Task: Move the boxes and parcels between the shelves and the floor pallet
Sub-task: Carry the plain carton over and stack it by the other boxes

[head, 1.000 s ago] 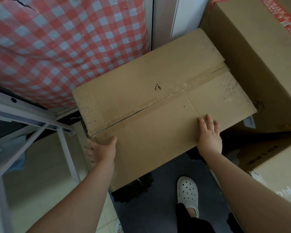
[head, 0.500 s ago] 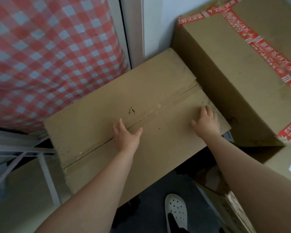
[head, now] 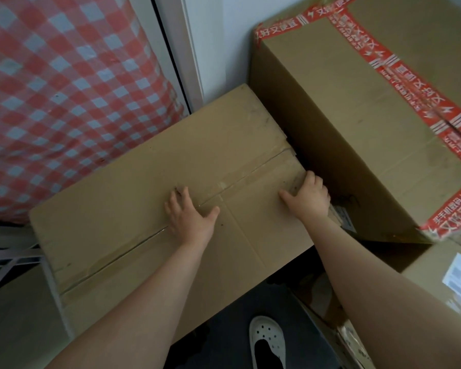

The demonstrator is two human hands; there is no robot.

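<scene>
Box [head: 133, 198] beside taped box [head: 357, 123]: left grip [head: 190, 218] lies open, flat on top; right grip [head: 308, 197] seems curled over its right edge.

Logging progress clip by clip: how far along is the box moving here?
Looks done: the red-taped box appears to sit atop a labelled box. In hand: the plain box, left hand flat on its top, right hand gripping its right edge. Left: settling it; what supports it is hidden.
</scene>
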